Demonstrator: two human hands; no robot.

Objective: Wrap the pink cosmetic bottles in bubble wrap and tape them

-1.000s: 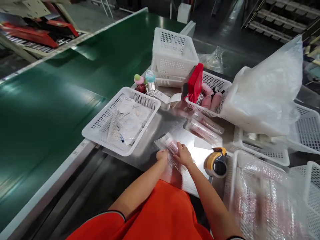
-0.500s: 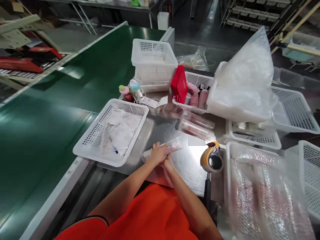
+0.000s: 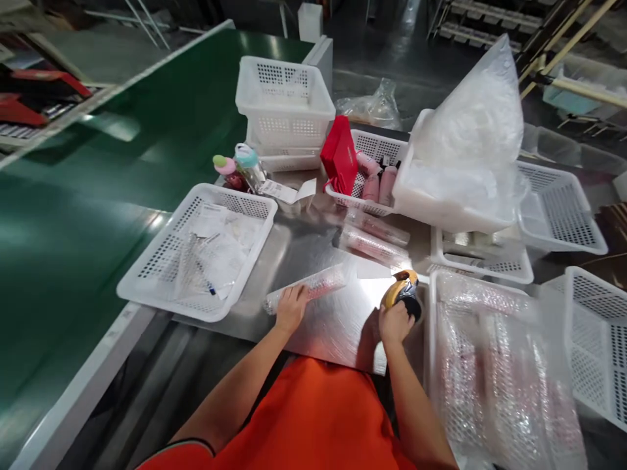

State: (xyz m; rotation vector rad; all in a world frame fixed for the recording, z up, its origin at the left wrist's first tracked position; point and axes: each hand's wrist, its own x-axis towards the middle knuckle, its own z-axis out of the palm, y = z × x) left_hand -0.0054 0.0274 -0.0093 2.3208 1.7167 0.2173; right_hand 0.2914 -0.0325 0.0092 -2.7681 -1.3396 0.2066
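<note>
A bubble-wrapped roll (image 3: 323, 281), pinkish inside, lies slantwise on the metal table (image 3: 337, 326). My left hand (image 3: 292, 307) is closed around its middle. Over on the right, my right hand (image 3: 396, 322) grips the yellow-and-black tape dispenser (image 3: 402, 292), which stands at the table's right side. Two more bubble-wrapped rolls (image 3: 375, 245) lie side by side beyond the tape dispenser. Fingers of the right hand are partly hidden behind the dispenser.
On the left, a white basket (image 3: 132, 277) holds bagged items beside the green conveyor belt (image 3: 73, 228). Bottles (image 3: 249, 166), stacked baskets (image 3: 289, 124) and a red bag (image 3: 340, 156) stand at the back. Several bubble-wrapped packs (image 3: 514, 365) fill a basket at right, below a large plastic bag (image 3: 470, 130).
My right hand has left the bubble-wrapped roll and moved right onto the tape dispenser. The left hand stays on the roll. The whole view has shifted slightly.
</note>
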